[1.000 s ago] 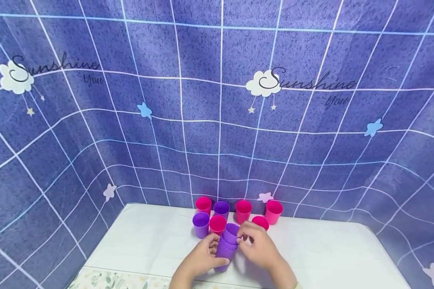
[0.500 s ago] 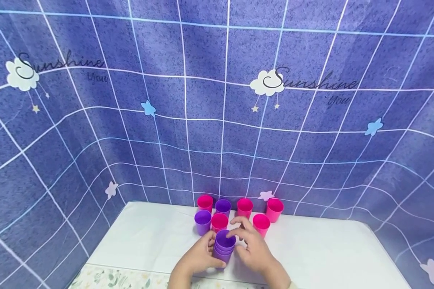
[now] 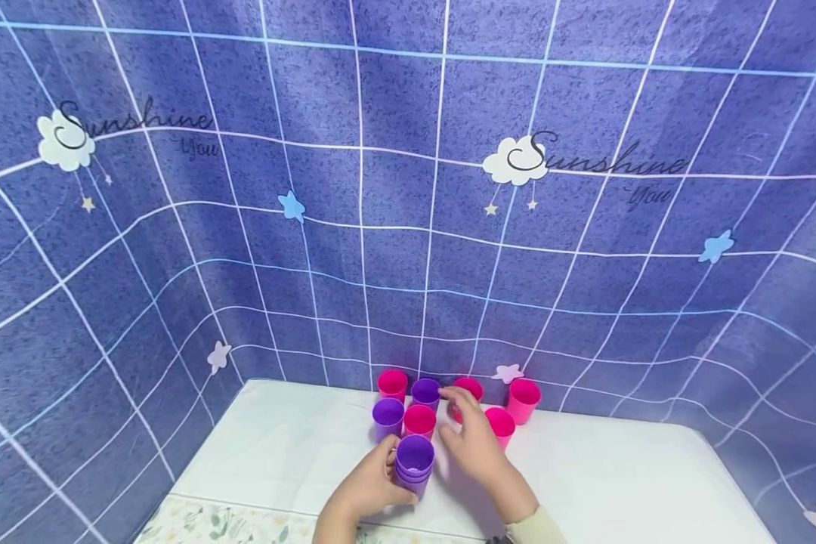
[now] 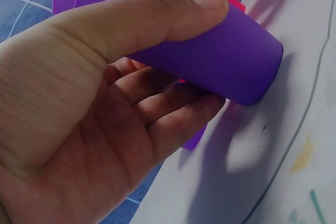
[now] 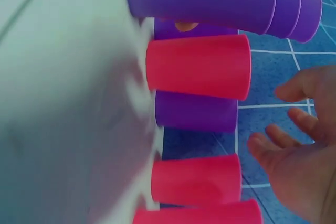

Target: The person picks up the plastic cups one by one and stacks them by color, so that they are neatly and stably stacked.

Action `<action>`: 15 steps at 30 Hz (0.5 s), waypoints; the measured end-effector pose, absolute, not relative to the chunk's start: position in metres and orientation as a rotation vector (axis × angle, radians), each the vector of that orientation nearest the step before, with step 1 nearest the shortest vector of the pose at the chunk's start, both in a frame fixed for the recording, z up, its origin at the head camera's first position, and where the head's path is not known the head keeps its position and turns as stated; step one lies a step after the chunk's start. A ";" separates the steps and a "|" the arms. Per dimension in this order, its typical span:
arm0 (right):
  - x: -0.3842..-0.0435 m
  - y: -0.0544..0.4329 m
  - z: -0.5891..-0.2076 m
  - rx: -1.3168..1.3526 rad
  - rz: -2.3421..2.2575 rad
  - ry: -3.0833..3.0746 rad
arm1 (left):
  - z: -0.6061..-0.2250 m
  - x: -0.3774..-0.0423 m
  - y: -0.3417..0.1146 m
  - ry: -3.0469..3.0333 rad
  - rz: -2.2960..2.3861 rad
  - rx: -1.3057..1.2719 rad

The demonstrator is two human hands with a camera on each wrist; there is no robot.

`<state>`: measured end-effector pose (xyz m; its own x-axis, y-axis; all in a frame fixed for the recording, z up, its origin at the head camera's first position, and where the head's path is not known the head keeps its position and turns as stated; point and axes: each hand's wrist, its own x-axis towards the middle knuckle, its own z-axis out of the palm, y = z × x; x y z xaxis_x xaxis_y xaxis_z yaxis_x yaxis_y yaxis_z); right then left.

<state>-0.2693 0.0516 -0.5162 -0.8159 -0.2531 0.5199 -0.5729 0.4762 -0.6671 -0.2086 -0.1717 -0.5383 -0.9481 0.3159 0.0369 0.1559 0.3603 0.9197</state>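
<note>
My left hand [image 3: 370, 483] grips a stack of nested purple cups [image 3: 415, 477], with several rims showing, close to the table's front. In the left wrist view the thumb lies along the outermost cup [image 4: 226, 56] and the other fingers curl beneath. My right hand [image 3: 479, 446] holds nothing. Its fingers are loosely bent, reaching toward the back-row purple cup [image 3: 425, 393]; in the right wrist view a gap separates that hand [image 5: 302, 150] from the cups. Just behind the stack stands a pink cup [image 3: 419, 421]. My right hand partly covers another pink cup [image 3: 471, 388].
Another purple cup [image 3: 387, 418] and a pink cup [image 3: 392, 384] stand at the left of the group. Two pink cups [image 3: 523, 400] are at its right. The white table [image 3: 625, 468] meets a blue gridded curtain [image 3: 408, 302] behind.
The upper purple cup has sunk into the stack held by my left hand. My right hand has let go of it and moved away toward the back cups.
</note>
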 end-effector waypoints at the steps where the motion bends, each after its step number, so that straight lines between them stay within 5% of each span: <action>1: -0.273 0.049 -0.516 0.681 1.311 -2.375 | -0.538 -0.209 -0.172 2.472 1.640 0.426; 15: -0.295 0.022 -0.519 0.564 1.416 -2.537 | -0.541 -0.208 -0.176 2.449 1.676 0.428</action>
